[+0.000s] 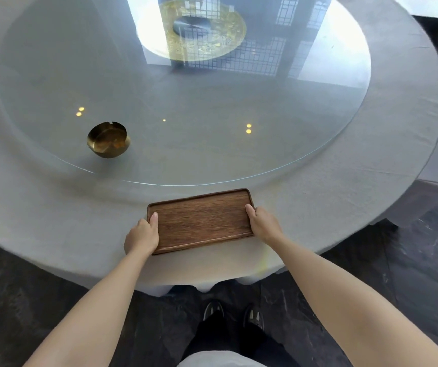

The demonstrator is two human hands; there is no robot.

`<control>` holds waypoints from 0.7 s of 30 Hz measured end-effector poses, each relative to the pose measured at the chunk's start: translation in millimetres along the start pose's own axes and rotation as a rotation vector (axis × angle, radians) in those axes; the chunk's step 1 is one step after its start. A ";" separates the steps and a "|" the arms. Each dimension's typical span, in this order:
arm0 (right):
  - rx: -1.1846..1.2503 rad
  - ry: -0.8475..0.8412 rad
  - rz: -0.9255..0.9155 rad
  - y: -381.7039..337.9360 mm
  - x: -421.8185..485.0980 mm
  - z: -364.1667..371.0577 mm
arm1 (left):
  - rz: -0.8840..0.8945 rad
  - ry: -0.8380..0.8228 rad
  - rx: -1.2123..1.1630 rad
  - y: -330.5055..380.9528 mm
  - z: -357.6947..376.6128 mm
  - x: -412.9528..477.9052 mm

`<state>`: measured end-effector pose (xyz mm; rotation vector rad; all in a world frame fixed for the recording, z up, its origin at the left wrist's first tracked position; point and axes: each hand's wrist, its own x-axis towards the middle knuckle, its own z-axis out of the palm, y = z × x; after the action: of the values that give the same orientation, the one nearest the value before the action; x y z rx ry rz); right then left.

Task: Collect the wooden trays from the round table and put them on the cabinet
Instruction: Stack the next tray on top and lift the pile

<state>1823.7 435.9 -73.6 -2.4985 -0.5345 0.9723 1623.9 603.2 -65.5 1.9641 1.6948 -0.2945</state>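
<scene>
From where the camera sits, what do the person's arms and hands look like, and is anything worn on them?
Both forearms are bare as far up as the view reaches: no sleeves show. The left hand and the right hand wear no gloves, and no rings, watch or bracelet show on the visible sides. Fingernails look short and unpainted. Lower down, dark trousers and dark shoes with pale stripes are visible.

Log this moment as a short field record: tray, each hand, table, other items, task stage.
tray: one wooden tray, empty, on the near edge of the table
left hand: left hand grips the tray's left short end
right hand: right hand grips the tray's right short end
table: round table under grey cloth, with a glass turntable in the middle
other items: brass ashtray on the glass, apart from the tray
task stage: tray in hand; cabinet not in view
</scene>
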 end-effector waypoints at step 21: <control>0.445 0.452 0.358 254.5 -71.4 -236.2 | 0.609 -0.139 0.078 325.0 120.7 -153.9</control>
<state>1991.7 132.2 -1.2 -2.3216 0.2530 0.5260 1929.1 384.3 -12.5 2.3409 0.9464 -0.2619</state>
